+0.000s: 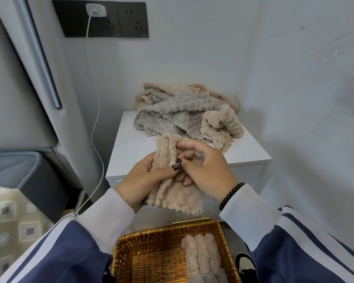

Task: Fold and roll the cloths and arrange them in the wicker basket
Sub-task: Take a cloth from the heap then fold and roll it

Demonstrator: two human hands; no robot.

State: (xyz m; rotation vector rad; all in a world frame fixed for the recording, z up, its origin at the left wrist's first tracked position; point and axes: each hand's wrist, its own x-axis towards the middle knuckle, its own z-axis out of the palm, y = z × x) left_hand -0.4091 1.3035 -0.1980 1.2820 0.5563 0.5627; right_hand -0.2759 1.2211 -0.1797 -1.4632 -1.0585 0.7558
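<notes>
I hold a beige fluffy cloth in the air in front of the white cabinet, folded into a long strip. My left hand grips its left side with the thumb on top. My right hand pinches the upper part with curled fingers. Behind, a pile of grey and beige cloths lies crumpled on the cabinet top. Below my arms stands the wicker basket, with three rolled beige cloths lined up along its right side and grey rolls at the bottom edge.
The white cabinet stands in a corner between two pale walls. A black socket panel carries a white charger, its cable hanging down at left. A grey fridge door and a dark box with patterned fabric are at left.
</notes>
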